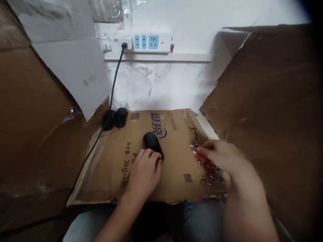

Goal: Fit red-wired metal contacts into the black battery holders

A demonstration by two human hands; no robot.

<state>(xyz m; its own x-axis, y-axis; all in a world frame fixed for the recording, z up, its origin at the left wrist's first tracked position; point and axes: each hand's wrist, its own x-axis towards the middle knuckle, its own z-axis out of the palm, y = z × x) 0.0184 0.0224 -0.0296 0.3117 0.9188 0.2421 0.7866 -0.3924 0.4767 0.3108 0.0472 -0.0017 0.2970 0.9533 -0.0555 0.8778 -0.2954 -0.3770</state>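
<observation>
A black computer mouse (152,142) lies at a slant on the cardboard worktop. My left hand (148,166) is closed on its near end, the fingertips along that edge, so part of the mouse is hidden. Over to the right, my right hand (219,153) reaches in with thumb and forefinger pinched at the upper end of a pile of thin red wires (207,164). Small shiny metal pieces are joined to these wires. The pinching fingertips touch the pile; exactly what sits between them is too small to make out.
Two more black mice, one (121,117) nearer the middle, stand at the back left. A black cable (114,82) drops from the power strip (148,43) along the left edge. Tall cardboard panels rise on the left (32,111) and right (272,97).
</observation>
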